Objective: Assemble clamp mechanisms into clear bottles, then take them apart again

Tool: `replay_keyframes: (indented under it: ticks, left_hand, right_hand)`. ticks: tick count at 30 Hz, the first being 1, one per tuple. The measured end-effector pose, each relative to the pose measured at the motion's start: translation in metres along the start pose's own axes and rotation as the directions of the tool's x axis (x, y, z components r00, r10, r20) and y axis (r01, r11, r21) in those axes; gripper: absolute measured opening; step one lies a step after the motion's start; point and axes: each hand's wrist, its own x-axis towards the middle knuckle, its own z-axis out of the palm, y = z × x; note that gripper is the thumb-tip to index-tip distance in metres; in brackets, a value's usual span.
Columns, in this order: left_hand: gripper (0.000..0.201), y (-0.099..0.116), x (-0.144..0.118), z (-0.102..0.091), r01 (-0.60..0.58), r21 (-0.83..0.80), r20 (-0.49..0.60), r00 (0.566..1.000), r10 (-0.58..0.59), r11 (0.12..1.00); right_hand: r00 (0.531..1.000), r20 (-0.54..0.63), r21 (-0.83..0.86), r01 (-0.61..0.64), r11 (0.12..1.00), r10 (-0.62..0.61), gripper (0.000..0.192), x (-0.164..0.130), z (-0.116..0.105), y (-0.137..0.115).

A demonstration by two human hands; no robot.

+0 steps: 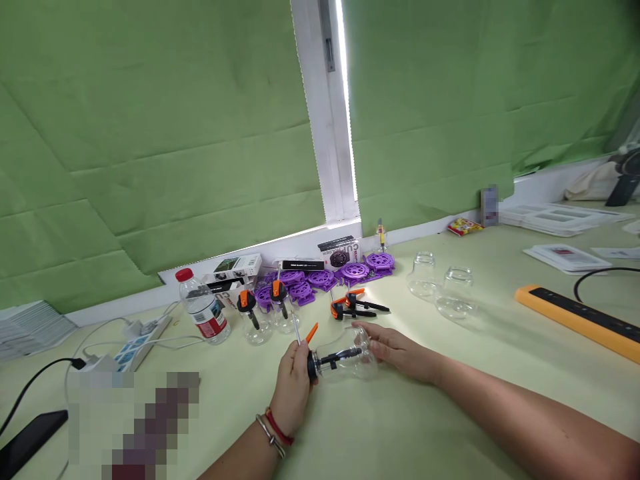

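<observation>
My left hand [294, 373] grips a black lid [312, 367] with an orange lever [313, 332] and a thin metal rod. The lid sits at the neck of a clear glass jar [357, 368], which lies tilted on its side above the table. A black stem [340, 358] reaches from the lid into the jar. My right hand [393, 348] is closed around the jar's wide end, its fingers partly behind the glass. Beyond the hands lie loose black-and-orange lids [356, 305]. Two jars with such lids [256, 321] stand to their left.
Purple plastic holders [323, 280] and boxes [340, 253] line the window ledge. Two bare glass jars [454, 293] stand right of centre. A water bottle [207, 313] and a power strip [143, 343] are at left; an orange-and-black bar [575, 319] lies at right.
</observation>
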Motion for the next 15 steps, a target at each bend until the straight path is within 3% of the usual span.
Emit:
replay_keyframes:
  ticks: [5, 9, 15]
  left_hand:
    - [0.037, 0.0026, 0.0005, 0.0, 0.07, -0.001, -0.05, 0.996, -0.07, 0.998]
    - [0.038, 0.0012, 0.0007, -0.0003, 0.069, 0.0, -0.057, 0.996, -0.069, 0.998]
    - [0.041, -0.0035, 0.0031, -0.001, 0.04, 0.028, -0.042, 0.998, -0.039, 0.999]
  right_hand:
    - [0.992, -0.04, -0.09, 0.114, 0.989, -0.118, 0.085, -0.0052, -0.0004, -0.0006]
    - [0.983, -0.06, -0.13, 0.163, 0.978, -0.172, 0.068, -0.0053, 0.0019, 0.0004]
    - [0.983, -0.052, -0.117, 0.171, 0.978, -0.178, 0.065, -0.0028, 0.0019, 0.0046]
